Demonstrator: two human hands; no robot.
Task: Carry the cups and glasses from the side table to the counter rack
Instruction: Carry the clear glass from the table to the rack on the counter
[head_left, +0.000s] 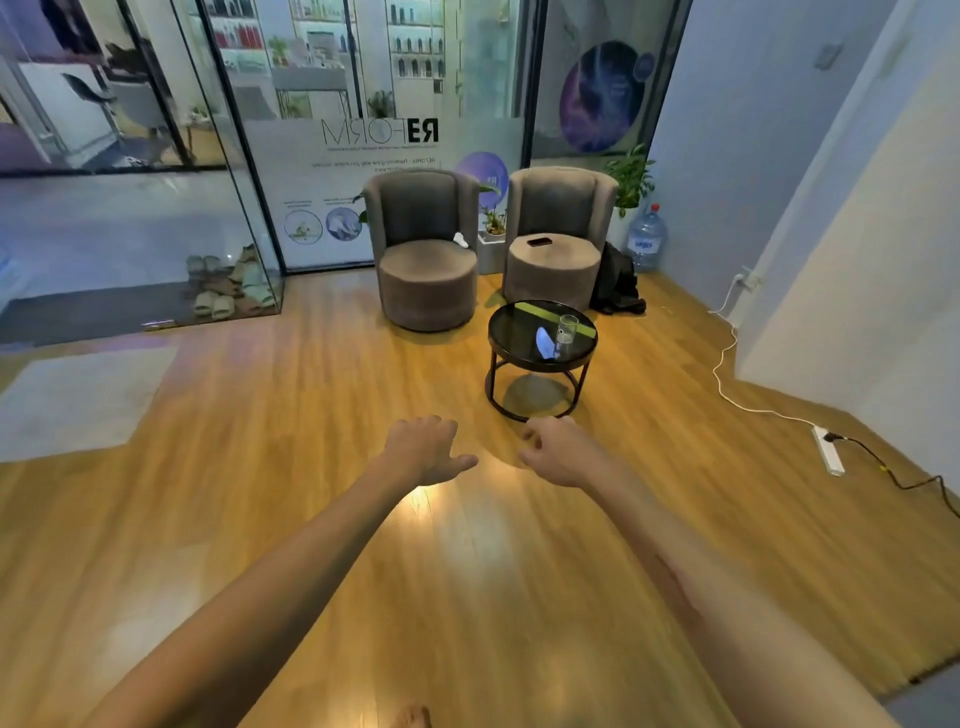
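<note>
one clear glass (567, 329) stands upright on the round black bench (524, 358), toward its right side; whether anything is in it cannot be told from here. it is the only drinking vessel in view. the bench top is dark and glossy, with a green stripe reflected across the back of it and a pale blue reflection just left of the glass.

both arms reach forward over the wooden floor (291, 499), well short of the bench. the left hand (428, 449) hangs palm down with fingers loosely curled and thumb pointing right, holding nothing. the right hand (558, 451) is just beside it, fingers loosely curled too, also holding nothing. the two hands are near each other but apart.

behind the bench are two grey round armchairs (423, 249), side by side. the right one has a dark flat object (539, 241) on its seat; the left one has a small white thing (460, 239) at the edge of the seat. a dark bag (618, 283) slumps on the floor beside the right chair, and one large water bottle (645, 240) stands in the corner near a potted plant (629, 176). a white power strip (828, 450) lies on the floor at right with one white cable and one black cable running from it. several slippers (228, 286) lie behind the glass wall at left.
</note>
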